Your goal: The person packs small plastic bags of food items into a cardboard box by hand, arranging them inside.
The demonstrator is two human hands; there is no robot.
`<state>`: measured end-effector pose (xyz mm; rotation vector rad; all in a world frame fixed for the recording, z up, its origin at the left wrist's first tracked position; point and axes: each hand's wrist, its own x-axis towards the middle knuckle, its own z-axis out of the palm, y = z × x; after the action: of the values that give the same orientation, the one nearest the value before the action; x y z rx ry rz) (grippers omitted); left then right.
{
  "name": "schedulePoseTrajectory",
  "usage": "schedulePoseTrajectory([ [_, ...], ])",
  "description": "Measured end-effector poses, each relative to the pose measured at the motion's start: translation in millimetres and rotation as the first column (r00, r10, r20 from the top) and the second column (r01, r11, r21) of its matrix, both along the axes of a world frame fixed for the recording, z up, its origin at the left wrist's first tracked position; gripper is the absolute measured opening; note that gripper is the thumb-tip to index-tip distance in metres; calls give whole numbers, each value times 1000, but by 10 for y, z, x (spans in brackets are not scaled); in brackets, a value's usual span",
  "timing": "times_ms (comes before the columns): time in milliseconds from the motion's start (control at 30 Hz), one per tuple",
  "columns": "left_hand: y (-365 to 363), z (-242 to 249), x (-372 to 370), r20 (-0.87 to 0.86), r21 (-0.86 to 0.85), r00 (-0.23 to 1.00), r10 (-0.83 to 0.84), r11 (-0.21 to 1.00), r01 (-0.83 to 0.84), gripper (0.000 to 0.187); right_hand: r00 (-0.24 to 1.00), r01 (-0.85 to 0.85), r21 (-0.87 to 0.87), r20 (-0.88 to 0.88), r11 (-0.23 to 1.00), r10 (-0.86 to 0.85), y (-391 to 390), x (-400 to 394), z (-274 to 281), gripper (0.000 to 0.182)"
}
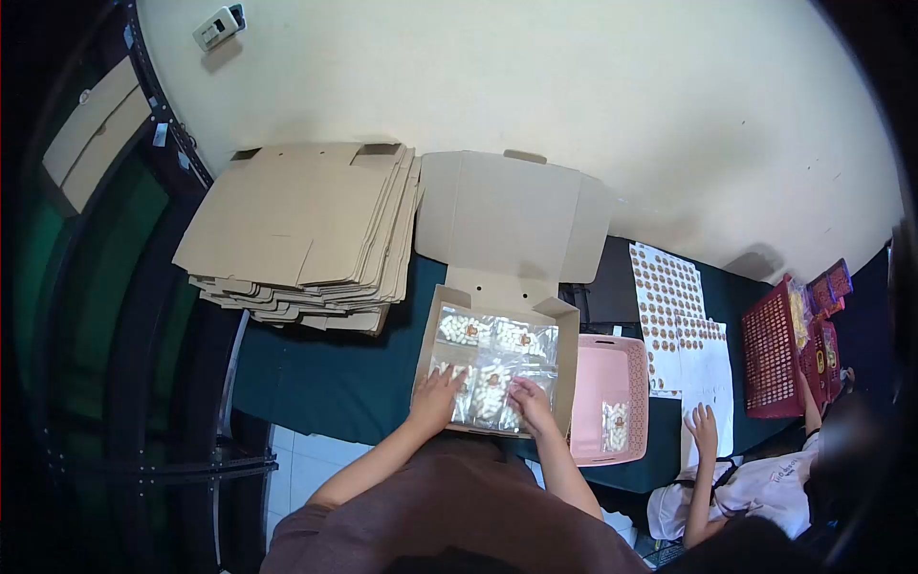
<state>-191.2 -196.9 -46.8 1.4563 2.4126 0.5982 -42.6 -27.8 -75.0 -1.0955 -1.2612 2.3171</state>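
Note:
An open cardboard box (pixel 568 368) lies in front of me with its lid folded back against the wall. Inside are several clear plastic packets (pixel 517 337) of small white pieces, each with a round brown sticker. My left hand (pixel 438 400) rests on the packets at the box's near left, fingers stretched out. At the near right, my right hand (pixel 533 402) touches a packet (pixel 493 390) with its fingers apart and slightly bent. Part of each lower packet is covered by my hands.
A pink basket (pixel 595 356) right of the box holds one similar packet (pixel 615 427). Flat cardboard boxes (pixel 296 215) are stacked at left. Sticker sheets (pixel 666 292) lie at right, near a red basket (pixel 771 354). Another person's hand (pixel 704 430) is over the sheets.

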Motion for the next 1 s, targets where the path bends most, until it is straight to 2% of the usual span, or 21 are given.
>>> schedulePoseTrajectory([
  [33,-31,141,-41,-8,5,1000,-3,1000,3,53,999,-35,-25,8,999,35,-15,-17,-29,29],
  [100,-100,464,-143,43,308,987,152,938,-158,44,994,-107,-12,24,994,107,-85,-74,-74,31],
  [133,-115,661,-159,9,418,974,228,884,-211,32,988,-157,-25,2,987,157,-121,-116,-119,31],
  [233,-200,757,-189,81,402,968,238,881,-250,32,981,-196,-87,-32,977,193,-216,-323,-231,32],
  [300,-214,638,-120,106,374,973,207,898,-232,30,954,-288,-41,80,957,290,-254,-439,-218,30],
  [333,-203,526,-82,111,334,983,145,926,-175,30,959,-259,-41,106,965,262,-258,-473,-300,27],
  [367,-193,441,-43,114,297,990,83,948,-114,30,942,-295,59,183,954,280,-245,-501,-391,22],
  [433,-201,343,94,149,260,989,21,964,-60,31,912,-352,116,268,929,311,-238,-483,-350,20],
  [467,-205,282,143,125,210,992,-27,978,0,31,917,-353,103,234,930,323,-234,-434,-313,19],
  [533,-102,272,170,88,175,991,-100,981,83,31,895,-420,380,322,824,308,-196,-332,-249,20],
  [567,-94,293,200,118,167,990,-75,984,55,31,882,-453,495,372,741,290,-172,-269,-237,21],
  [600,-61,334,227,150,151,987,-51,988,28,31,890,-433,499,368,751,269,-130,-205,-261,21],
  [667,74,396,279,165,180,983,-81,982,51,31,955,-288,607,240,741,174,-40,-85,-329,20],
  [767,340,438,491,190,214,971,-147,971,105,30,984,-134,692,179,709,11,60,279,142,18],
  [800,456,408,584,239,254,945,-224,954,162,30,988,-25,700,127,713,-90,102,409,207,17],
  [833,589,405,674,281,300,912,-300,930,214,29,986,91,631,52,770,-159,164,561,289,15],
  [900,866,543,906,294,344,874,-387,896,281,28,946,198,718,39,667,-322,372,876,182,15],
  [933,1002,547,1022,357,379,807,-470,863,335,28,939,209,723,40,658,-341,483,1078,135,15],
  [1000,1280,444,1267,435,412,684,-586,805,427,27,855,176,790,173,587,-489,661,1498,114,17],
])
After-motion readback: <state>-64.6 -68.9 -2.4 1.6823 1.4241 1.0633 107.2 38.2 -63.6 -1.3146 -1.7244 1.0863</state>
